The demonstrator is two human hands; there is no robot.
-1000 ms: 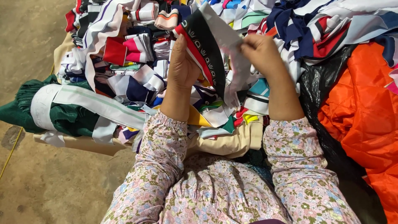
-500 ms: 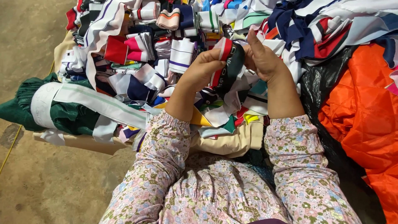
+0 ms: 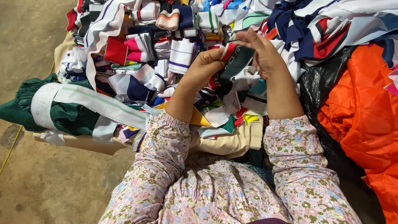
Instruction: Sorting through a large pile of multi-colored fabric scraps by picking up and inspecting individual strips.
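Both hands point(image 3: 232, 62) grip striped collar strip point(image 3: 234, 60)

Fabric strip point(image 3: 232, 62) between both hands, above scrap pile point(image 3: 166, 74), quilted cloth point(image 3: 365, 120) right

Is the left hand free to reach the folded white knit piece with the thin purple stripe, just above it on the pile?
Probably not yet. The folded white knit piece with the thin purple stripe lies uncovered on top, close by, but the left hand grips the dark red-striped fabric strip together with the right hand.
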